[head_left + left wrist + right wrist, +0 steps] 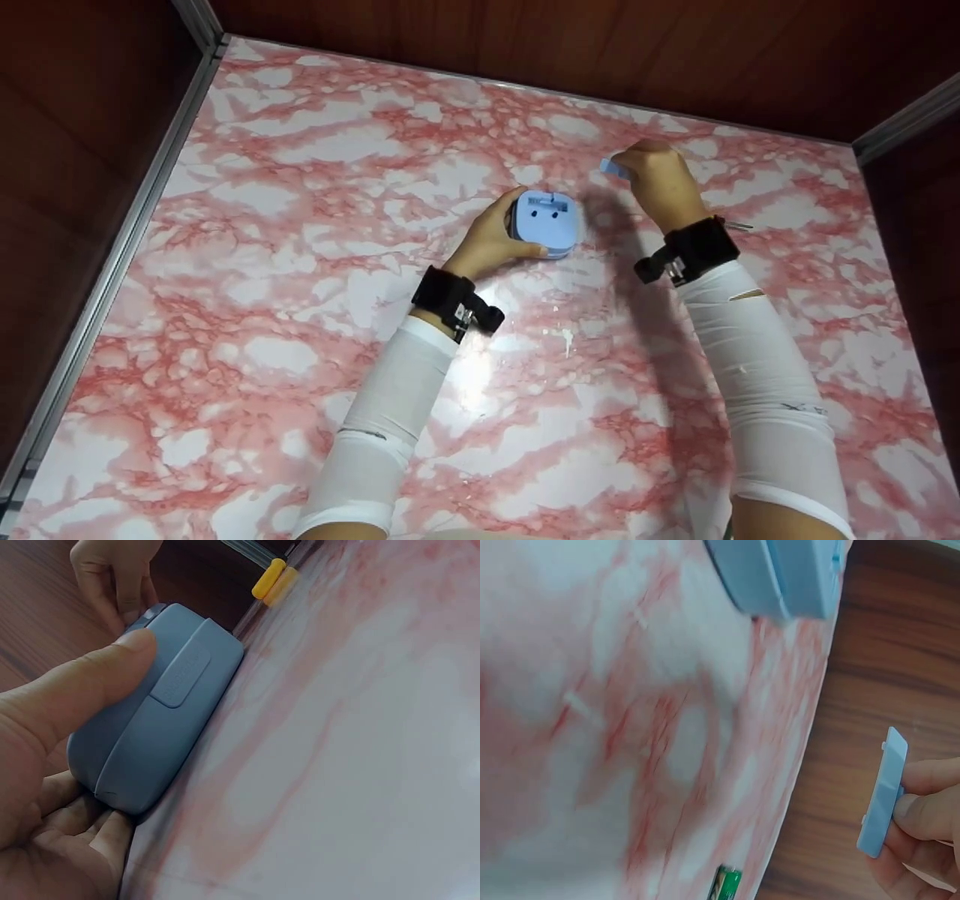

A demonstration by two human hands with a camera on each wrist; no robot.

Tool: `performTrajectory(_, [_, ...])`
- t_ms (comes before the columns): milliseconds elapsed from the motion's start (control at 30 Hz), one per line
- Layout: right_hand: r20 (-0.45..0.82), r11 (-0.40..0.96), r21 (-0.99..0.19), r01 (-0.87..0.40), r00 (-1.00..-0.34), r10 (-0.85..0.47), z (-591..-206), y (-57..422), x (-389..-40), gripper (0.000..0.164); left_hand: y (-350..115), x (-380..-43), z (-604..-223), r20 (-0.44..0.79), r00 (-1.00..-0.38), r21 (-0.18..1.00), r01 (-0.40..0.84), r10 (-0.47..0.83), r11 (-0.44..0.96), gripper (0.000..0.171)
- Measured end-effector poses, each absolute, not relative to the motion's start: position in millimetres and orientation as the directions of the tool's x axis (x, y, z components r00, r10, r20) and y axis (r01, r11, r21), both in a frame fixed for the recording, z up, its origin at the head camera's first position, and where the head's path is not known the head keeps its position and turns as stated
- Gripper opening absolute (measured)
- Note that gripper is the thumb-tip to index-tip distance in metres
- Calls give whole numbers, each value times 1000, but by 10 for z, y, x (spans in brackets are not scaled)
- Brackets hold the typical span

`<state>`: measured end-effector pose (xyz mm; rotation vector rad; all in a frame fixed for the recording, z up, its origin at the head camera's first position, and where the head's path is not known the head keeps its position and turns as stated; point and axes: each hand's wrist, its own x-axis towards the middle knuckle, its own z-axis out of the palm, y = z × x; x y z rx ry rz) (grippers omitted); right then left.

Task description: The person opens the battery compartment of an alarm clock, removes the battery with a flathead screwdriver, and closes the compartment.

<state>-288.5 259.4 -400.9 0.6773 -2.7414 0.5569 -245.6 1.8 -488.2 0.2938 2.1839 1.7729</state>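
A rounded, square light-blue plastic device (pixel 546 225) sits on the marbled tabletop, its upper face showing a rectangular slot and two dark holes. My left hand (pixel 491 238) grips it from the left, thumb along the near side and fingers round the far side. In the left wrist view the thumb presses on the edge of the casing (pixel 161 735), beside a raised oblong tab. Off to the right, above the table, my right hand (pixel 660 180) pinches a small light-blue cover (pixel 883 791) between thumb and fingers. Little tabs stick out along one of the cover's long edges.
A green battery (pixel 726 883) lies on the table in the right wrist view. Behind my right wrist is a thin metal shaft (pixel 739 225); a yellow handle (pixel 268 579) shows in the left wrist view. Dark wood panels (pixel 525 37) border the tabletop (pixel 262 300).
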Motion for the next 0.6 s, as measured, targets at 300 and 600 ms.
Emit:
performTrajectory(300, [314,818,-271,-507,-850,-423,-4015,2398,-2904,21,13,-2461,-4876,-105,-930,980,-37,352,194,106])
performTrajectory(600, [204,834,-247,-494,-868,-454,-4067,2184,-2894,28,19,-2449,-4872,-89,-933,985,-30,349,171,105])
